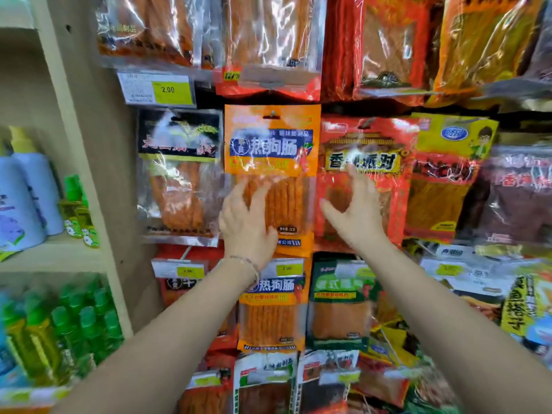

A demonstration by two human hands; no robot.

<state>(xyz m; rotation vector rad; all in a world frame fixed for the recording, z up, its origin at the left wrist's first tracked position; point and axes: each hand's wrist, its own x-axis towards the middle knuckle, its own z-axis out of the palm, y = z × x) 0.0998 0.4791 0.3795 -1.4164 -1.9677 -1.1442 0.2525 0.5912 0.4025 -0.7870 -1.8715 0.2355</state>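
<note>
Forearms fill the bottom edge, both hands up at a wall of hung snack pkts. Far left: shelf (59,255) w/ green bottles (89,324), not involved. Next a black-topped pkt (179,174), then the orange pkt (271,144) on its peg, mid-height, centre of view, w/ the left hand (248,225) over its clear lower window. Red pkt (367,162) hangs just beside it on the right, w/ the right hand (355,213) in front.

Risk, as I judge it: pkts hang tight w/ edges overlapping, so tugging the orange one sideways could drag its neighbours or tear the hang hole. The film looks slick, so it may slip.

Grip: left hand's fingers are spread, nearly flat, touching the orange pkt's film, nothing pinched. Right hand's fingers and thumb are wide apart, holding nothing. Can't tell if it touches the red pkt.
</note>
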